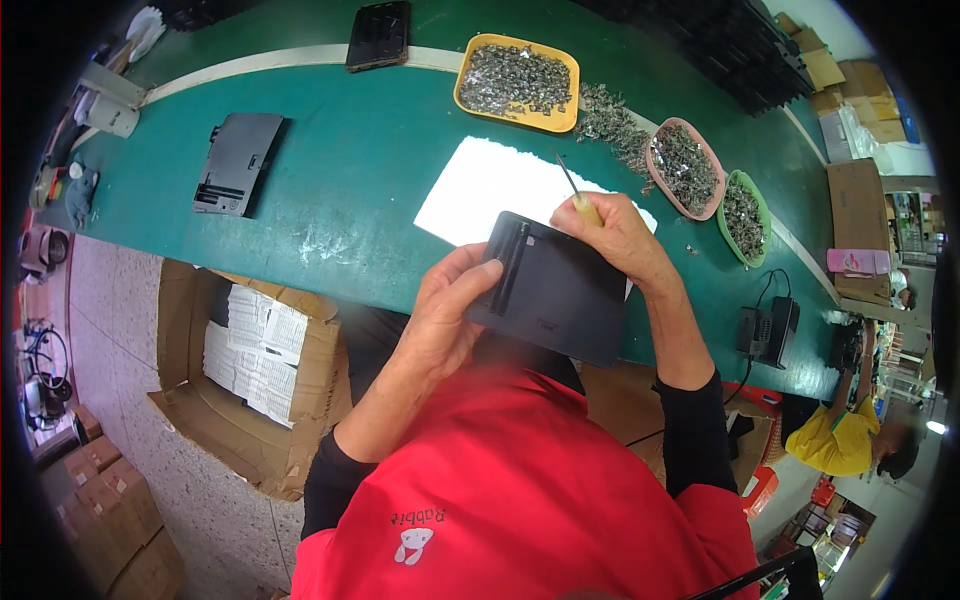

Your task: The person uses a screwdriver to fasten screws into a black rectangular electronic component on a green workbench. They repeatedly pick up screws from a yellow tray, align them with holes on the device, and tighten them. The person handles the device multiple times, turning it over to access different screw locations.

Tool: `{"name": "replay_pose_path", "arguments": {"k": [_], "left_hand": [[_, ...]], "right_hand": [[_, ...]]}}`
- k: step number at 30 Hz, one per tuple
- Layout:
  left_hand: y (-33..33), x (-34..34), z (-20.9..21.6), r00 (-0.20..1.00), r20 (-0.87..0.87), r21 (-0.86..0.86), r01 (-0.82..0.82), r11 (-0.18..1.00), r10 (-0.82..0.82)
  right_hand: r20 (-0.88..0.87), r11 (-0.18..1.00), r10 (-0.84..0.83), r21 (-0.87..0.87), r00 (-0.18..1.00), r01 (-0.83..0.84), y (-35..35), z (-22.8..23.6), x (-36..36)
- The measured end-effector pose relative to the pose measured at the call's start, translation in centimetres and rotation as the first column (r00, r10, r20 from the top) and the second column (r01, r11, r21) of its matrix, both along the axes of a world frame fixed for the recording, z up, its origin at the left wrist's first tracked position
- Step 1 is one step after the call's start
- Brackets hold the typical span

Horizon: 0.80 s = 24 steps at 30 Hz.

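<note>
My left hand (pixel 440 310) grips the left side of a flat black plastic housing (pixel 570 300), its thumb lying on top beside a long slot. The housing is tilted above my lap at the table's near edge. In my closed right hand (pixel 625 238), by the housing's upper edge, is a tool with a yellowish handle (pixel 588 209). Its thin metal shaft points up and away from the housing; whether its tip is a screwdriver or an awl I cannot tell. Beneath and beyond both hands lies a white foam-like pad (pixel 475 185) on the green table (pixel 340 190).
A yellow tray (pixel 570 115), a pink tray (pixel 655 155) and a green tray (pixel 768 215) hold small metal parts; a loose pile (pixel 615 125) lies between. Another black housing (pixel 240 160) sits left. An open carton (pixel 235 450) stands below; a person in yellow (pixel 835 440) is at right.
</note>
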<state>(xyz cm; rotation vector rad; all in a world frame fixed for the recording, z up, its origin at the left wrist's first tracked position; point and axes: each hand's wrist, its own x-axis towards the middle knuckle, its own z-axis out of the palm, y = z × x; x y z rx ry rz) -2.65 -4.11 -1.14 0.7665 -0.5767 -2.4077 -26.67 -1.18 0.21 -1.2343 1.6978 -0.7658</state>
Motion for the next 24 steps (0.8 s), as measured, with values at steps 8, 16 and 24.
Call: {"name": "replay_pose_path", "arguments": {"k": [8,16,24], "left_hand": [[-0.1,-0.4,-1.4,0.917,0.365,-0.428,0.015,0.904,0.158],[-0.4,-1.2,-2.0,0.744,0.573,-0.666,0.180,0.724,0.343],[-1.9,-1.7,-0.7,0.611,0.709,-0.681,0.462,0.568,0.352]], "right_hand": [[-0.566,0.960,0.025,-0.217,0.824,-0.178,1.7,1.9,1.2],[-0.794,0.883,0.081,-0.223,0.603,-0.412,1.8,1.8,2.4],[-0.789,0.893,0.154,-0.146,0.595,-0.425,1.5,0.4,2.9]]}}
